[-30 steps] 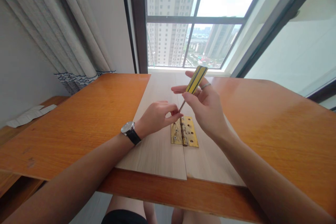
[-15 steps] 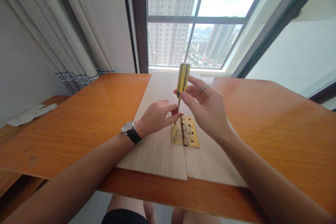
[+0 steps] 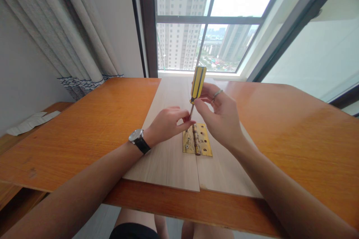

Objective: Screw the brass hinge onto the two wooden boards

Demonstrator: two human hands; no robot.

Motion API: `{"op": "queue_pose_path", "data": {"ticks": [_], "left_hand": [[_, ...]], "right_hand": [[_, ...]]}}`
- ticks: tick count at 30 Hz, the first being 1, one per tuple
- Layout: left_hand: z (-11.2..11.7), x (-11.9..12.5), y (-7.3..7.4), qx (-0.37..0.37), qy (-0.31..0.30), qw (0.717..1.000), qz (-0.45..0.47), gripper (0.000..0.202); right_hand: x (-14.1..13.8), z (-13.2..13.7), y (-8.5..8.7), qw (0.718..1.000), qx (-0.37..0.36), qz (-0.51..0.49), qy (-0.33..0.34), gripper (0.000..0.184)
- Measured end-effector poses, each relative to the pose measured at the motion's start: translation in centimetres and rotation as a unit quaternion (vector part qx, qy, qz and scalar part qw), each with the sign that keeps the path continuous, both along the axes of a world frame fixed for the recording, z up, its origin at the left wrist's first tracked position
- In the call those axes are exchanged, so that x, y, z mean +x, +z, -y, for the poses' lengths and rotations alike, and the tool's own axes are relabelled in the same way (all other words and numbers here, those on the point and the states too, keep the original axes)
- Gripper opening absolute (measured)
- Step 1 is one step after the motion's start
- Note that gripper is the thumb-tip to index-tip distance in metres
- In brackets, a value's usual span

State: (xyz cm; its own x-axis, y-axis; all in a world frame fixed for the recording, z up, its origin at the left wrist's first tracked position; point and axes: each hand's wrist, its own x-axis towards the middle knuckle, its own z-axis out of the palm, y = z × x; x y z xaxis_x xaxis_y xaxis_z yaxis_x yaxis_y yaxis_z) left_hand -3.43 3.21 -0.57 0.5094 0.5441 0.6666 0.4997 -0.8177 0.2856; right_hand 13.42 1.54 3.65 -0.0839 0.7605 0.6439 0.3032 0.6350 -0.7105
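My right hand (image 3: 220, 110) grips a screwdriver (image 3: 198, 83) with a yellow handle striped in black, its fingertips around the handle. The handle leans slightly right, and the metal shaft points down. Low on the shaft, the thumb and fingers of my left hand (image 3: 174, 121) are pinched together; the tip is hidden by them. Just beneath lies an open, worn brass-coloured hinge (image 3: 197, 142), straddling the seam between two pale wooden boards (image 3: 165, 168) (image 3: 224, 179). Its right leaf has several bare holes. A screw head shows in the lower part of its left leaf.
The boards rest on an orange-brown wooden table (image 3: 92, 127), whose front edge runs above my legs. Behind it is a window (image 3: 207, 44). A grey curtain (image 3: 81, 26) hangs at the left. White strips (image 3: 30, 123) lie on a lower surface at the far left.
The screwdriver's handle has tipped a little to the right, and the fingers of my right hand have shifted around it. My left hand has stayed nearly still.
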Motion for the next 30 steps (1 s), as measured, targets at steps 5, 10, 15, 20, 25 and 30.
{"op": "queue_pose_path", "data": {"ticks": [5, 10, 15, 20, 25, 30], "left_hand": [[-0.11, 0.01, -0.11, -0.004, -0.008, 1.0, 0.009, 0.029], [-0.25, 0.12, -0.34, 0.002, -0.018, 0.999, 0.029, 0.028], [-0.11, 0.05, -0.2, 0.014, -0.025, 0.999, 0.015, 0.031], [-0.16, -0.02, -0.08, -0.002, -0.01, 1.0, 0.006, 0.032], [-0.27, -0.05, -0.2, -0.001, -0.017, 1.0, -0.006, 0.029], [-0.23, 0.02, -0.21, -0.006, -0.01, 1.0, 0.001, 0.03]], "right_hand": [[-0.14, 0.37, 0.12, 1.0, 0.018, 0.006, -0.007, 0.044], [-0.37, 0.66, 0.37, 0.996, 0.049, 0.05, -0.052, 0.035], [-0.17, 0.38, 0.24, 0.999, 0.021, 0.024, -0.044, 0.032], [-0.22, 0.44, 0.19, 0.999, -0.017, -0.028, 0.044, 0.036], [-0.14, 0.58, 0.22, 0.998, -0.028, -0.037, 0.042, 0.041], [-0.05, 0.19, 0.19, 0.999, 0.001, -0.037, -0.021, 0.031]]}}
